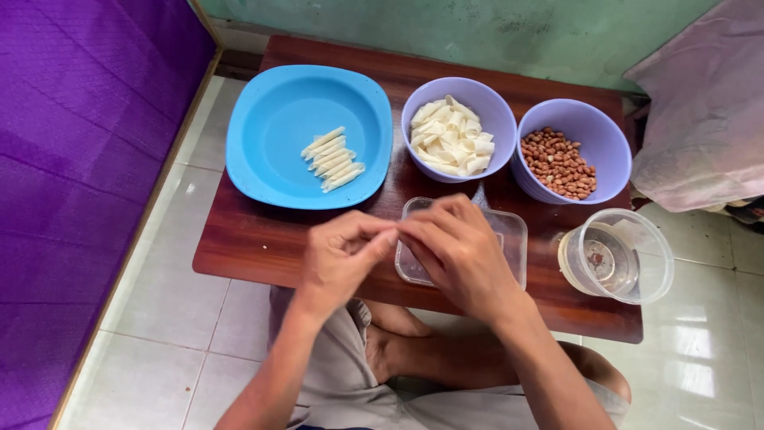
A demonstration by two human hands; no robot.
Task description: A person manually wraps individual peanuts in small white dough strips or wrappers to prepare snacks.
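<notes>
My left hand (338, 259) and my right hand (458, 251) meet fingertip to fingertip above the front of a low dark wooden table (263, 239). Together they pinch something small and pale that the fingers hide almost fully. Under my right hand lies a clear rectangular plastic lid or tray (509, 239). A blue plate (278, 127) at the left holds several rolled white pieces (333, 158) in a row. One purple bowl (485, 99) holds flat white wrapper pieces (452, 137); a second purple bowl (597, 131) holds peanuts (559, 163).
A clear round plastic container (617, 255) with a little liquid stands at the table's right front corner. A purple mat (72, 159) lies at the left, a pinkish cloth (708, 103) at the right. My crossed legs are under the table's near edge on white tiles.
</notes>
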